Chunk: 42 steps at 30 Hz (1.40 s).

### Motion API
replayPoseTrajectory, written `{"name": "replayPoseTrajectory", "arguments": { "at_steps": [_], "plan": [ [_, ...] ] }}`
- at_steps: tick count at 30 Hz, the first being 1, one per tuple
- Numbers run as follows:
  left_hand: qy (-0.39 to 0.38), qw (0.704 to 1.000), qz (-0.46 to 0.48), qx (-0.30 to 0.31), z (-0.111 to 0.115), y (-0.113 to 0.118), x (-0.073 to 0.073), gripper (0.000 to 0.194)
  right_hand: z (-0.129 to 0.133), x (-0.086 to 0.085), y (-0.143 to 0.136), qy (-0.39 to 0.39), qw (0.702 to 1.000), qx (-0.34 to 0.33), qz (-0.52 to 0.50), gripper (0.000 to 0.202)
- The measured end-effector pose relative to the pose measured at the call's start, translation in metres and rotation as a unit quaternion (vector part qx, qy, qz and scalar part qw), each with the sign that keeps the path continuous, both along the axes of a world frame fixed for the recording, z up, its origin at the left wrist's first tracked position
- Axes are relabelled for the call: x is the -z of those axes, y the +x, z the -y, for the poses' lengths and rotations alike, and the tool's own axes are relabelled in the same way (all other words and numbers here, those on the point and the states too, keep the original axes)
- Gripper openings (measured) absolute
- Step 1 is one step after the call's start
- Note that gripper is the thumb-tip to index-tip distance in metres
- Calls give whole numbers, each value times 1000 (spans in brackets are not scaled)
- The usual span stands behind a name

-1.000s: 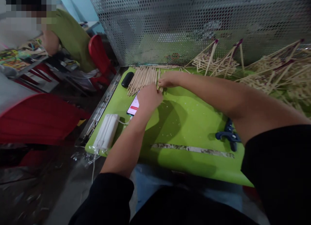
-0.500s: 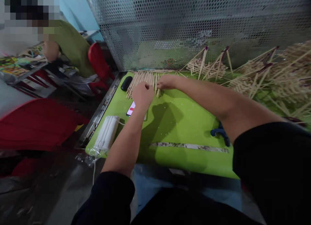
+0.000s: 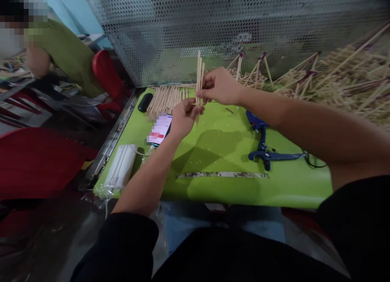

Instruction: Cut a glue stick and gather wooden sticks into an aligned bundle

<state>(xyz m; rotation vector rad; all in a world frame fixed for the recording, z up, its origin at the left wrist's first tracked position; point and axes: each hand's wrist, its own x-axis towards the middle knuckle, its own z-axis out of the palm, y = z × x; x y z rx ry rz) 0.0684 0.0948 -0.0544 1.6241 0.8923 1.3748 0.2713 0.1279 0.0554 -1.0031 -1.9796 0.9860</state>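
The person's left hand (image 3: 183,118) and right hand (image 3: 224,87) have fingers (image 3: 209,94) pinched round a small, near-upright bunch of sticks (image 3: 199,70), while many loose sticks (image 3: 166,98) lie ungathered to the fingers' left and stick frames (image 3: 353,72), seemingly already assembled, sit to their right.

Some sticks (image 3: 199,72) now lifted upright, right hand (image 3: 222,87) raised
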Motion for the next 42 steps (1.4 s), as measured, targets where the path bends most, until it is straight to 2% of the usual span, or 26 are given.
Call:
{"name": "replayPoseTrajectory", "arguments": {
  "at_steps": [5,7,9,12,15,18,20,26,30,33,36,39,42],
  "plan": [
    [-51,996,-22,75,30,21,3,13,50,15,30,-7,998,62,3,32],
    [-81,994,-29,74,37,25,2,10,74,24,56,14,994,99,36,25],
    [-112,991,-36,60,42,29,0,9,104,36,92,50,985,114,122,27],
    [-159,985,-27,66,46,31,-3,10,154,65,155,101,948,119,279,39],
    [-199,976,-2,86,48,32,-2,12,197,101,208,135,909,105,380,52],
    [-216,972,13,92,47,32,2,14,220,128,236,138,899,99,404,60],
    [-220,970,29,98,46,32,4,16,224,137,242,140,900,96,401,65],
    [-235,964,60,110,45,33,3,22,220,139,247,108,925,81,355,58],
    [-237,965,41,102,44,34,7,20,234,136,250,123,937,111,307,50],
    [-235,967,37,95,41,34,12,18,261,132,251,152,920,163,321,35],
    [-233,967,41,98,39,32,15,16,300,123,254,169,900,240,321,19],
    [-239,966,34,89,42,32,11,17,341,116,259,161,882,324,303,16],
    [-239,967,35,79,45,35,6,17,368,120,273,152,861,386,294,15]
  ]
}}
